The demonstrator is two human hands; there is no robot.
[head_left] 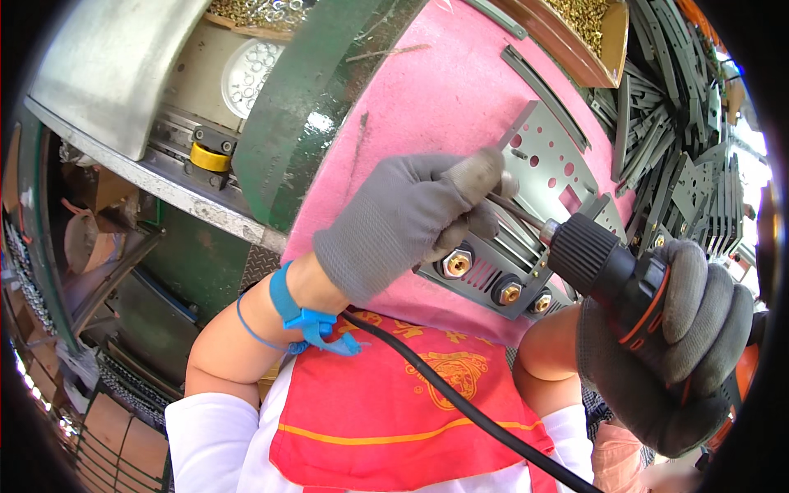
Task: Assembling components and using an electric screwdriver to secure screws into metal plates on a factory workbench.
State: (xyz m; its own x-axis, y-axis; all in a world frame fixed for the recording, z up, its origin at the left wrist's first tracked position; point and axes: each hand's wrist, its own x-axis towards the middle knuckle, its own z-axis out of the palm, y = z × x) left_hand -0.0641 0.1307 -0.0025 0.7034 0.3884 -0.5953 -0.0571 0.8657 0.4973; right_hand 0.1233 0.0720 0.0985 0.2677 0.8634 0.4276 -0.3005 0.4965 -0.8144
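Note:
My right hand (686, 353), in a grey glove, is wrapped round a black and orange power screwdriver (592, 255). Its thin metal bit points left toward my left hand (411, 214). That gloved hand is closed, thumb and fingertips pinched together at the bit's end. A small rounded metal piece shows beside the thumb, but what the fingers grip is mostly hidden. Beneath both hands lies a grey sheet-metal bracket (552, 135) with round holes and a square cutout. Brass-centred fittings with nuts (456, 263) sit along its near edge.
Pink padding (419, 99) covers the bench under the bracket. Small brass parts fill a box (608, 57) at the far right, near piled grey metal strips (657, 123). A white dish (234, 86) of rings stands far left. A black cable (444, 386) crosses my red apron.

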